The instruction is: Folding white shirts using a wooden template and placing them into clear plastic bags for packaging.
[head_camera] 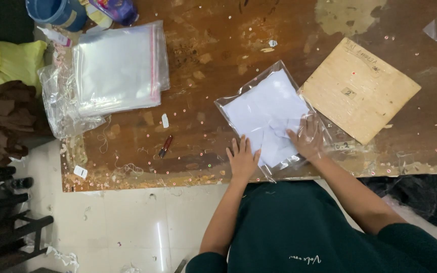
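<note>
A clear plastic bag [266, 108] with a folded white cloth inside lies on the worn brown table [213, 55]. My left hand [242, 158] rests flat on the bag's near left corner, fingers spread. My right hand [307, 137] is slipped inside the bag's open end, under the plastic, pressing on the white cloth. Neither hand grips anything firmly that I can make out.
A stack of empty clear bags [117, 68] lies at the left. A square wooden board [358, 88] sits right of the bag. A small red pen-like thing [165, 145] lies near the front edge. A blue cup [56, 11] stands at the far left corner.
</note>
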